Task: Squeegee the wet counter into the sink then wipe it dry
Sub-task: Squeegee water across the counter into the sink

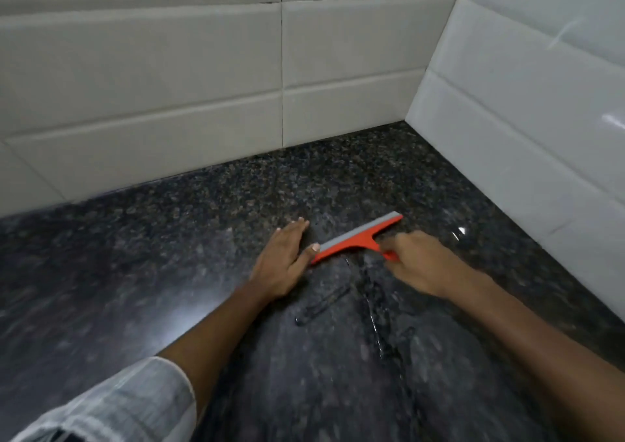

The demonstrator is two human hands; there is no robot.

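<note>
A red squeegee [358, 238] with a grey rubber blade lies across the dark speckled granite counter [169, 255], blade edge facing the back wall. My right hand [419, 262] grips its short red handle. My left hand [284, 262] rests flat on the counter, fingers together, with the thumb touching the blade's left end. Thin streaks of water [375, 309] lie on the stone just in front of the squeegee, toward me. No sink or cloth is in view.
White tiled walls meet in a corner: the back wall [203, 86] behind the counter and a side wall [527, 120] on the right. The counter stretches away to the left and toward me.
</note>
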